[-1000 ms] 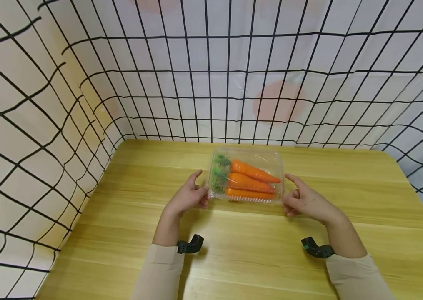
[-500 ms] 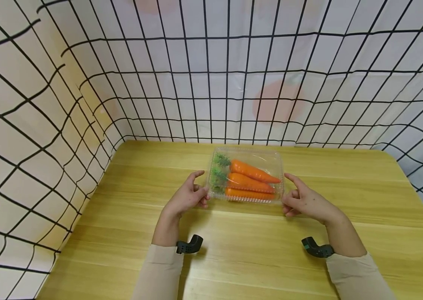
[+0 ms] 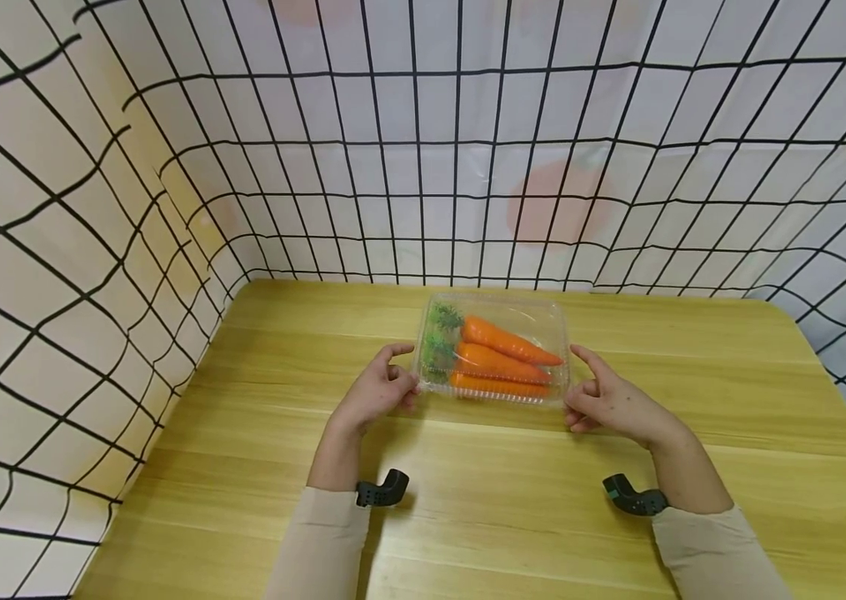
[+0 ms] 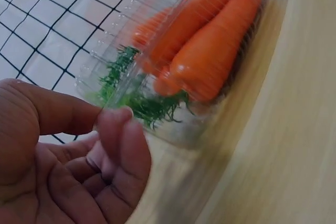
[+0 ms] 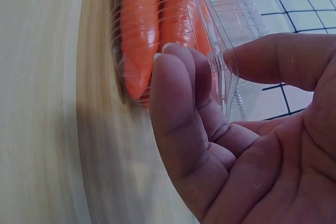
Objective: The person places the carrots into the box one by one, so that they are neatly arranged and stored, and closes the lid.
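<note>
A clear plastic clamshell box (image 3: 535, 310), its lid closed, stands near the back of the table. Inside lie three orange carrots (image 3: 501, 363), their green leafy tops (image 3: 438, 343) toward the left. My left hand (image 3: 376, 392) pinches the box's front left corner between thumb and curled fingers, index finger reaching along the side. At the front right corner, my right hand (image 3: 618, 404) pinches the rim (image 5: 227, 72) the same way, thumb against the lip, index finger extended along that side. In the left wrist view, leaves (image 4: 152, 106) show just beyond my fingertips.
A wooden tabletop (image 3: 483, 492) spreads around the box. Black wire grid panels (image 3: 456, 196) rise behind it and along both sides, with a pale patterned sheet behind them. Each wrist wears a black camera mount (image 3: 383, 490).
My left index finger has stretched slightly toward the box's left side. The front edge of the box has risen a little in view. My right hand keeps its place.
</note>
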